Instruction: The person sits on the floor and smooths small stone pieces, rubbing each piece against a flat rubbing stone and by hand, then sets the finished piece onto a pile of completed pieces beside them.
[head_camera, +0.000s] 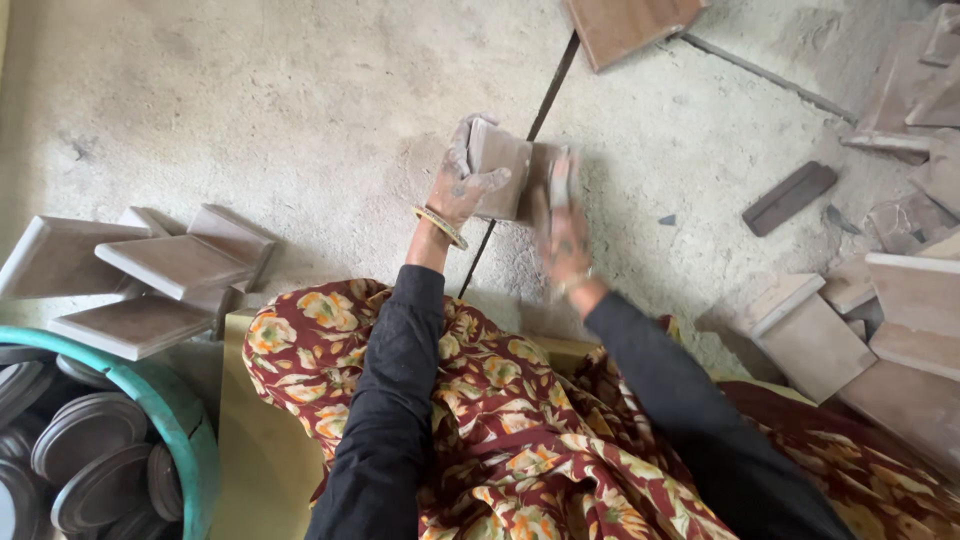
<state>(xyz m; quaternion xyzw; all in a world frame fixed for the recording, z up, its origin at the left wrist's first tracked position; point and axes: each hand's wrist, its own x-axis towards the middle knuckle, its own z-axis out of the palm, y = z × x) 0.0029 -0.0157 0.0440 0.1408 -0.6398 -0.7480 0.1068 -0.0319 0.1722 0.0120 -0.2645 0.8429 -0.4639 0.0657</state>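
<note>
Our left hand (462, 180) has its dusty fingers wrapped over the top edge of a small square slab of unfired grey-brown clay (505, 180), thumb pressed to its face, so that the slab stands tilted above the dusty concrete floor (280, 110). Our right hand (562, 235) is blurred beside it; its fingers seem closed on the slab's right edge, perhaps on a small rubbing piece, though we cannot tell for sure. The slab is held in the air between both hands, over a dark seam in the floor (545, 95).

We judge that we are smoothing or trimming the slab's edge. The next move would call for a steady left-hand grip and an even stroke, since such clay would chip easily.

Outward from the hands, a pile of similar flat clay slabs (150, 275) lies to our left, above a green-rimmed tub of dark round discs (85, 440). More stacked slabs (880, 320) sit to our right, near a dark narrow bar (790, 197).
</note>
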